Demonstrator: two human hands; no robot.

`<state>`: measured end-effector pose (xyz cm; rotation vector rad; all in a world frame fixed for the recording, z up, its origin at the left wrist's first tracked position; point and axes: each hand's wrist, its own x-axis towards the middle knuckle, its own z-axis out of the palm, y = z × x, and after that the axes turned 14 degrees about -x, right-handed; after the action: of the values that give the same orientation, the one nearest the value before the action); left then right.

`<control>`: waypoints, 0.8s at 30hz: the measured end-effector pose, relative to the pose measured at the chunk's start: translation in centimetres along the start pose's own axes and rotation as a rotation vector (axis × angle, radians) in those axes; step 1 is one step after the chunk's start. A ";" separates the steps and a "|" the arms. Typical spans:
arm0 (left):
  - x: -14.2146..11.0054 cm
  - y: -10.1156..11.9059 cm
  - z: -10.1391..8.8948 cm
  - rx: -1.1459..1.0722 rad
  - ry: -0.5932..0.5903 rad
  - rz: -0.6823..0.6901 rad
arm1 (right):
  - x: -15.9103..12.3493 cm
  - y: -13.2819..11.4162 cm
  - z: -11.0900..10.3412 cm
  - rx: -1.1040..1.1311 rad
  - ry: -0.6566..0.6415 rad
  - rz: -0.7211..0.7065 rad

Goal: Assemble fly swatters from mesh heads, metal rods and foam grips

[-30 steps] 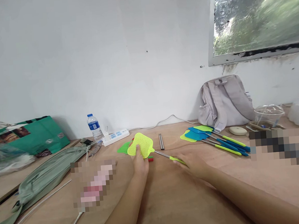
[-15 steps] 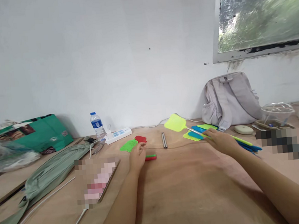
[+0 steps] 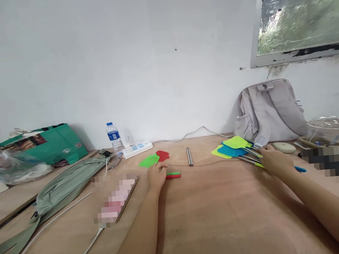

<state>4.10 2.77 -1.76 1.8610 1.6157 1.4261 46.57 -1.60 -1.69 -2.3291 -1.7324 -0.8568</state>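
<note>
My left hand rests on the table with fingers loosely bent and apart. It covers the left ends of a green and a red handle. Just beyond lie a green mesh swatter head and a red swatter head. Two thin metal rods lie side by side mid-table. My right hand is closed around the handle part of a yellow-green fly swatter, whose head lies on top of a blue fly swatter and another yellow one. Their handles are partly hidden under this hand.
A grey backpack leans on the wall. On the right are a white oval case and a clear plastic bowl. Leftward are a phone with cable, a power strip, a water bottle and a green bag.
My right hand has moved right, and the raised yellow-green swatter has come down onto the other swatters. My left hand stays by the handles. The view has shifted slightly left.
</note>
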 end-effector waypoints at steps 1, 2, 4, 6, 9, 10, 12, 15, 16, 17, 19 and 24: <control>0.0 0.0 0.1 0.010 -0.003 0.001 | -0.2 -0.8 -0.6 -0.021 -0.005 -0.046; 0.0 0.0 0.1 0.016 -0.009 0.003 | -0.4 -1.8 -1.3 -0.015 0.013 -0.108; 0.0 0.0 0.1 0.021 -0.026 0.015 | -1.2 -4.6 -2.7 0.042 0.052 -0.257; 0.1 0.0 0.1 0.020 -0.064 0.038 | -2.2 -8.0 -4.0 0.167 0.043 -0.497; 0.0 -0.1 0.1 0.021 -0.141 0.081 | -3.3 -13.1 -5.3 0.346 0.009 -0.650; 0.0 -0.1 0.1 0.023 -0.162 0.092 | -3.4 -14.7 -5.6 0.399 -0.017 -0.610; 0.0 0.0 0.1 0.027 -0.189 0.105 | -2.9 -17.3 -6.0 0.472 -0.078 -0.508; -0.1 0.1 0.2 0.031 -0.212 0.111 | -1.4 -20.1 -6.2 0.500 -0.123 -0.407; -0.1 0.1 0.2 0.032 -0.220 0.113 | -0.8 -20.7 -6.1 0.501 -0.128 -0.394; -0.1 0.1 0.2 0.033 -0.229 0.115 | -0.3 -21.1 -6.0 0.501 -0.131 -0.387; -0.2 0.1 0.3 0.032 -0.244 0.116 | 0.4 -21.5 -5.7 0.503 -0.145 -0.371; -0.2 -0.1 0.6 0.008 -0.261 0.110 | 0.5 -21.1 -4.8 0.523 -0.188 -0.348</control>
<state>4.52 2.81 -2.24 2.0698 1.4150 1.1590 25.64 4.07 -2.36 -1.8411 -2.1545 -0.1714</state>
